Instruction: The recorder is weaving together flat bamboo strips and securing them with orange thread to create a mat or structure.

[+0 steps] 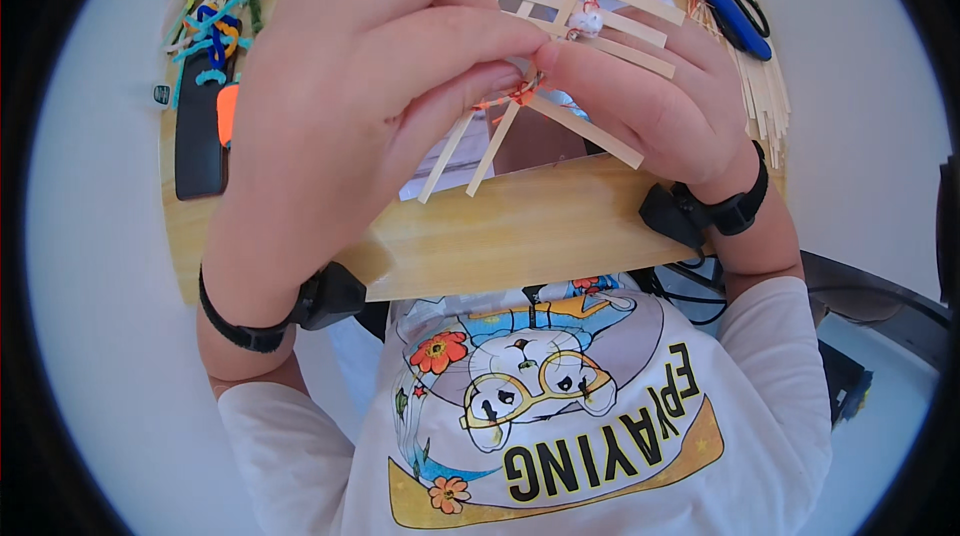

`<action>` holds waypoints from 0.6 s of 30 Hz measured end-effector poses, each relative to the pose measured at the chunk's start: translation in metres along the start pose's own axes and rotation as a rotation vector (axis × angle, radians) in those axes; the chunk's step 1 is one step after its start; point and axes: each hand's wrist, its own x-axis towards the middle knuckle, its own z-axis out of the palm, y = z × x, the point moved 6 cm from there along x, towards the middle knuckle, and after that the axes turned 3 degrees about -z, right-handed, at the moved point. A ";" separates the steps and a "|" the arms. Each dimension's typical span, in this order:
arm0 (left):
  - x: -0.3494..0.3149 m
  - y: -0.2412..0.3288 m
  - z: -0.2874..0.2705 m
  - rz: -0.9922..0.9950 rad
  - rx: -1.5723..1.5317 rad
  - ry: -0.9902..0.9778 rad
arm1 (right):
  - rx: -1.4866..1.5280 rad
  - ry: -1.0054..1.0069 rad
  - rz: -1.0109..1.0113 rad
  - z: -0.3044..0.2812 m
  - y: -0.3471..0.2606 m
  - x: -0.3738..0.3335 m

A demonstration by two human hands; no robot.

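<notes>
A lattice of thin pale wooden strips (585, 132) lies at the far middle of the table, held between my hands. Orange-red cord (524, 91) wraps a crossing near its front edge. My left hand (365, 56) comes over from the left, its thumb and fingers pinched at this cord. My right hand (655, 101) grips the lattice from the right, with fingers under the strips and the thumb meeting my left fingertips. The cord's end is hidden between the fingers. A small white bead-like piece (587, 22) hangs on red cord at the lattice's right side.
Blue-handled pliers (730, 11) and a bundle of loose thin strips (768, 101) lie at the far right. Colourful fuzzy craft stems (215, 31), a long black flat object (200, 151) and an orange piece (227, 116) are at left. Printed sheets (415, 188) lie on the wooden table (500, 236).
</notes>
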 end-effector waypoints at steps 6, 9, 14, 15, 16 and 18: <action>0.010 -0.007 0.001 0.097 0.190 -0.295 | 0.019 -0.034 0.002 0.002 -0.005 -0.001; 0.011 -0.011 0.007 0.062 0.138 -0.323 | 0.067 -0.098 0.063 0.000 -0.003 -0.004; 0.005 -0.036 0.001 -0.067 -0.052 -0.315 | 0.140 -0.059 0.169 0.002 0.010 -0.013; 0.004 -0.041 0.002 -0.128 -0.158 -0.308 | 0.134 -0.056 0.173 -0.001 0.008 -0.012; 0.002 -0.040 0.006 -0.124 -0.158 -0.311 | 0.151 -0.122 0.223 -0.001 0.008 -0.011; -0.004 -0.049 0.010 -0.398 -0.567 -0.204 | 0.167 -0.185 0.276 -0.001 0.007 -0.013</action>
